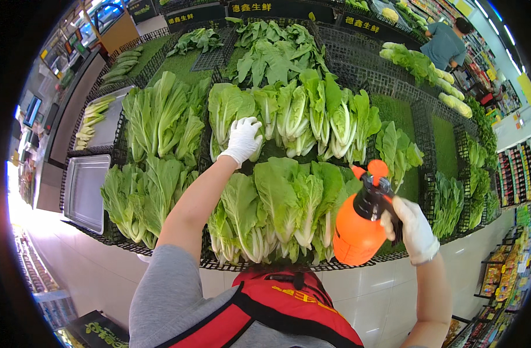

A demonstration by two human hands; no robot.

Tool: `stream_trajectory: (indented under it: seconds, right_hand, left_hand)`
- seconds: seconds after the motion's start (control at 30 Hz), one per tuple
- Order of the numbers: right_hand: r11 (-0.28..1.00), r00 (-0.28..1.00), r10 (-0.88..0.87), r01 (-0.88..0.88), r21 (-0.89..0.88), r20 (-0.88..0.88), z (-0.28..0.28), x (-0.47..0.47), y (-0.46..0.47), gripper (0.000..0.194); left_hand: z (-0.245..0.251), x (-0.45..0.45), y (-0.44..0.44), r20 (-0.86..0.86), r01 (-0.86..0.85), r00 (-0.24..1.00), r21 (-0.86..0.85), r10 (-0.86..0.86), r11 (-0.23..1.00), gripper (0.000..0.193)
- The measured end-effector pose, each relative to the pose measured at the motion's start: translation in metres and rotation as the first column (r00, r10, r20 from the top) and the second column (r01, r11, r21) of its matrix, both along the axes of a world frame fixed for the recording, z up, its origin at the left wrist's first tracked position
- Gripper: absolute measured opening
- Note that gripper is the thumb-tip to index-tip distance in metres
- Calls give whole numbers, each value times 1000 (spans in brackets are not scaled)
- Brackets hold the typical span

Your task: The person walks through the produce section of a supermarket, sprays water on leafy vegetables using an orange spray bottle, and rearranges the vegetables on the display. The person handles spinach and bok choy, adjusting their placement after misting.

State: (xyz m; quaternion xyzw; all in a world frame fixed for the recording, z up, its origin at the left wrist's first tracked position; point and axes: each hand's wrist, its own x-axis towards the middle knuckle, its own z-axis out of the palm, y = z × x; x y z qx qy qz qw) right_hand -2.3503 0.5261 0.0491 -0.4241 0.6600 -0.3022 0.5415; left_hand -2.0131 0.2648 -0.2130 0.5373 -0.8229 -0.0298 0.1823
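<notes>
My left hand point(242, 141), in a white glove, rests on a head of leafy lettuce point(230, 104) at the left end of the upper row; its fingertips are partly lost among the leaves, and whether they grip is unclear. My right hand point(411, 230), gloved too, grips the black handle of an orange pump spray bottle point(356, 230). The bottle is tilted, its nozzle pointing up and left over the greens. Below my left arm lies a front row of lettuce heads point(287, 204), white stems towards me. More lettuce point(343, 122) continues the upper row to the right.
Leafy greens point(165, 117) fill the left crates. An empty metal tray point(87, 191) lies at the far left. Dark leafy greens point(278, 52) are behind. Napa cabbages point(454, 104) lie on the right, near another person point(443, 43). The black crate edge point(265, 266) runs before my waist.
</notes>
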Motion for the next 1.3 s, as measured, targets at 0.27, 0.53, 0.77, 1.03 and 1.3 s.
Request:
stream_trajectory:
  seconds: [0.27, 0.53, 0.77, 1.03, 1.3]
  right_hand:
    - [994, 999, 12, -7, 105, -45, -21, 39, -93, 45]
    - [985, 989, -145, 148, 93, -39, -25, 28, -86, 46]
    - [979, 980, -196, 198, 59, -36, -17, 18, -62, 48]
    - [970, 969, -234, 238, 49, -77, -3, 17, -43, 56]
    - [977, 977, -200, 205, 57, -76, -8, 10, -25, 57]
  left_hand:
    - [-4, -28, -13, 154, -54, 987, 77, 42, 996, 90]
    - [-37, -20, -22, -13, 77, 997, -85, -79, 993, 51]
    - [-40, -20, -31, -353, -12, 935, -121, -32, 993, 27]
    - [-30, -35, -48, -69, -19, 997, -51, 15, 998, 22]
    - [-26, -40, -42, 77, -22, 997, -89, 28, 996, 18]
